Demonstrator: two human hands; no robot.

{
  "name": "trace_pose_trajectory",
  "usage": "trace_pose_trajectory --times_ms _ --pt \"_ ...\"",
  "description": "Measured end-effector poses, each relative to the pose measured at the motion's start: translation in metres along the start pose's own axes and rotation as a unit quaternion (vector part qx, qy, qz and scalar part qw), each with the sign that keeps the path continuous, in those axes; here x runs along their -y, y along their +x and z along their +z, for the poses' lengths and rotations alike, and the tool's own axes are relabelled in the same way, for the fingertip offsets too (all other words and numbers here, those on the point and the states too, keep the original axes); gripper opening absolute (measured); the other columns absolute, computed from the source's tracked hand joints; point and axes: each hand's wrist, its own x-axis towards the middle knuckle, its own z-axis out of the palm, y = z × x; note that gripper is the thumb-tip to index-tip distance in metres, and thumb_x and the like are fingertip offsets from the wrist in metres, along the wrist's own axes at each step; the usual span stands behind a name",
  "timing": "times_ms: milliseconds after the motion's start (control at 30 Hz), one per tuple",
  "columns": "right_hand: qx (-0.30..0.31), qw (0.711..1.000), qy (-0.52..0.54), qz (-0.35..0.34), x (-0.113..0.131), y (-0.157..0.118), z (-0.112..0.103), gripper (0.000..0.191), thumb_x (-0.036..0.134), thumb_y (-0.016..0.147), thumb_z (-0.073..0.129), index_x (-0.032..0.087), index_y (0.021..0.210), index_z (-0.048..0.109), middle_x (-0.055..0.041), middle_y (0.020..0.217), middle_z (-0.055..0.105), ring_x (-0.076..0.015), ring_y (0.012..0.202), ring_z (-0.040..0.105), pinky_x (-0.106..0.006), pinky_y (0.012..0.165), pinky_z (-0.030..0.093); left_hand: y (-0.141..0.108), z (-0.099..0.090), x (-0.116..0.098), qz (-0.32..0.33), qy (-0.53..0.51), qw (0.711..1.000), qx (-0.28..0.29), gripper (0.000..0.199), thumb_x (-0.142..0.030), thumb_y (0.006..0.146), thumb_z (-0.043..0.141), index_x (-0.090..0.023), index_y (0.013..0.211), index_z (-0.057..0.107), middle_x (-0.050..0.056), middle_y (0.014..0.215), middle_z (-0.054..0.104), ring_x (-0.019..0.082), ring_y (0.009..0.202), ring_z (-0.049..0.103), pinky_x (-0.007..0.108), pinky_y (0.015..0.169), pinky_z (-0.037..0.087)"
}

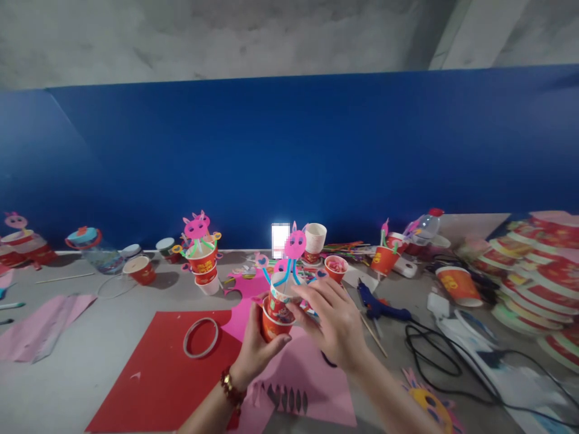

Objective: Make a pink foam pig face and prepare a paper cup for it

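Observation:
My left hand (260,340) is wrapped round a red paper cup (277,328) held above the pink paper. A second paper cup (281,295), patterned with a white rim, sits inside it. Blue pipe cleaners (284,276) rise from that inner cup and carry a pink paper animal head (296,244) with eyes and ears. Thumb and fingers of my right hand (332,319) close on the right side of the inner cup; their exact contact is partly hidden. A pink paper piece (261,261) tips the pipe cleaner on the left.
Red paper (167,367) with a tape ring (200,337) lies left. A blue hot glue gun (377,301) and black cable (429,361) lie right, beside stacked paper bowls (538,283). Finished-looking cup figures (201,253) stand behind, before a blue partition (280,157).

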Motion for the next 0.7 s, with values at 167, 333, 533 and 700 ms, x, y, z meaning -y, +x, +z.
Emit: trace_pose_trajectory --times_ms 167,333,533,700 --pt "0.025 1.000 0.009 0.001 -0.004 0.006 0.007 0.017 0.022 0.095 0.058 0.019 0.107 0.068 -0.0064 0.082 0.064 -0.0205 0.076 0.056 -0.034 0.069 0.045 -0.003 -0.001 0.004 -0.026 -0.014 0.999 -0.024 0.073 -0.036 0.075 0.078 -0.022 0.135 0.038 0.014 0.134 0.053 0.031 0.121 0.056 0.042 0.102 0.047" --pt "0.027 1.000 0.013 -0.003 -0.005 0.005 0.011 0.016 0.022 0.094 0.059 0.019 0.107 0.069 -0.0062 0.083 0.064 -0.0205 0.077 0.056 -0.034 0.072 0.045 -0.003 -0.001 0.005 -0.039 -0.037 0.998 -0.015 0.071 -0.036 0.078 0.074 -0.023 0.137 0.036 0.013 0.136 0.053 0.030 0.122 0.055 0.042 0.103 0.046" --pt "0.029 0.999 0.015 0.003 -0.007 0.005 0.013 0.019 0.021 0.093 0.060 0.020 0.111 0.068 -0.0062 0.084 0.065 -0.0214 0.079 0.058 -0.035 0.074 0.047 -0.003 -0.001 0.011 -0.061 -0.052 0.996 -0.031 0.075 -0.037 0.076 0.076 -0.023 0.139 0.036 0.014 0.140 0.051 0.032 0.126 0.052 0.043 0.105 0.044" --pt "-0.045 0.996 0.073 0.000 -0.008 -0.004 0.010 0.037 0.016 0.090 0.062 0.020 0.127 0.058 -0.0082 0.093 0.066 -0.0222 0.085 0.060 -0.035 0.075 0.050 0.001 -0.003 0.010 -0.074 -0.078 0.992 -0.065 0.080 -0.044 0.075 0.076 -0.022 0.141 0.036 0.015 0.140 0.051 0.033 0.128 0.051 0.044 0.105 0.043"
